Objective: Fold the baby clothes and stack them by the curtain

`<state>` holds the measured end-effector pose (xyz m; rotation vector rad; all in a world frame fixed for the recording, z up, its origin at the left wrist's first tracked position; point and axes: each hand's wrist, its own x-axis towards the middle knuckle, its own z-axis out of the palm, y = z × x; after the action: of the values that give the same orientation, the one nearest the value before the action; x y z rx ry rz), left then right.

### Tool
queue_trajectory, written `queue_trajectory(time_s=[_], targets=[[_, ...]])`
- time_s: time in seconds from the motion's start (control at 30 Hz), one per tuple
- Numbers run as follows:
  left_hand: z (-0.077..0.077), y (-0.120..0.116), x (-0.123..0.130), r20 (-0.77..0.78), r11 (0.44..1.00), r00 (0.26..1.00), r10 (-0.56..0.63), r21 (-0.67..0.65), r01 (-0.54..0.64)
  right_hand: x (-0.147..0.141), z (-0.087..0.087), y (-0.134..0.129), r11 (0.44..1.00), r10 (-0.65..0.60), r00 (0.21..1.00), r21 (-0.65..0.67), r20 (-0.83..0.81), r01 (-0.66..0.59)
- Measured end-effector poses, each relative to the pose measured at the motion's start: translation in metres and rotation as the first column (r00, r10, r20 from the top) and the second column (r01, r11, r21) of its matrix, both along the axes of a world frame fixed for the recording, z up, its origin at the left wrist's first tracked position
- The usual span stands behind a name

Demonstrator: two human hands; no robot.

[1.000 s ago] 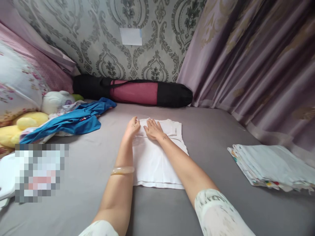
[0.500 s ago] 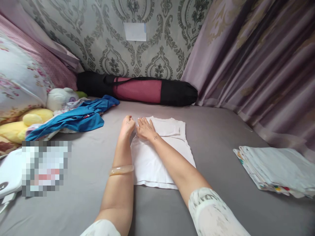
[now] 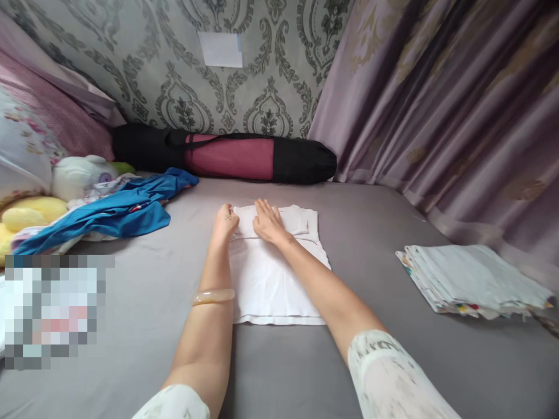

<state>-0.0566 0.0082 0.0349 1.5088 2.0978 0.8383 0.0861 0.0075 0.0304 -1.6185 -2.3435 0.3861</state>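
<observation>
A white garment (image 3: 275, 285) lies flat on the grey sheet in the middle, with a sleeve folded across its upper part. My left hand (image 3: 227, 221) is closed at the garment's upper left edge, its fingers pinching the cloth there; the fingertips are partly hidden. Spread fingers of my right hand (image 3: 268, 221) rest flat on the upper part of the garment, a little right of my left hand. A pale bangle (image 3: 213, 297) circles my left forearm.
Along the wall lies a black and red long bag (image 3: 229, 157). Blue cloth (image 3: 131, 203) and plush toys (image 3: 76, 177) are at the left, near a blurred patch. Folded pale cloths (image 3: 476, 279) sit at the right.
My right hand has slid to the right across the garment, away from my left hand. The view has turned slightly right, and my left hand stays at the garment's left edge.
</observation>
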Motion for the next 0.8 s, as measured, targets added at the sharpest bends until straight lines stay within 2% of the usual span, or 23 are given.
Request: queue_trajectory(time_s=[0.17,0.23,0.33,0.4,0.57,0.67,0.8], targets=[[-0.017,0.003,0.020,-0.151,0.976,0.965,-0.216,-0.052,0.210,0.059,-0.008,-0.025,0.993,-0.109,0.983,-0.031,0.146,0.115],[-0.025,0.003,0.027,-0.249,0.964,0.932,-0.265,-0.073,0.255,0.069,-0.015,-0.029,0.990,-0.128,0.977,-0.030,0.169,0.135],[-0.033,-0.002,0.033,-0.359,0.961,0.892,-0.273,-0.055,0.272,0.073,-0.022,-0.029,0.989,-0.144,0.976,0.005,0.162,0.145],[-0.035,-0.007,0.036,-0.403,0.961,0.879,-0.256,-0.008,0.276,0.076,-0.022,-0.029,0.993,-0.117,0.983,0.015,0.141,0.116],[-0.038,-0.018,0.036,-0.501,0.949,0.830,-0.247,0.047,0.311,0.093,-0.017,-0.046,0.998,0.062,0.989,0.006,0.132,-0.063],[-0.037,-0.028,0.031,-0.596,0.895,0.728,-0.338,0.036,0.444,0.105,-0.015,-0.065,0.990,0.142,0.977,0.002,0.158,-0.144],[-0.031,-0.056,0.023,-0.685,0.744,0.528,-0.502,-0.031,0.667,0.113,-0.013,-0.091,0.969,0.248,0.952,-0.037,0.180,-0.245]])
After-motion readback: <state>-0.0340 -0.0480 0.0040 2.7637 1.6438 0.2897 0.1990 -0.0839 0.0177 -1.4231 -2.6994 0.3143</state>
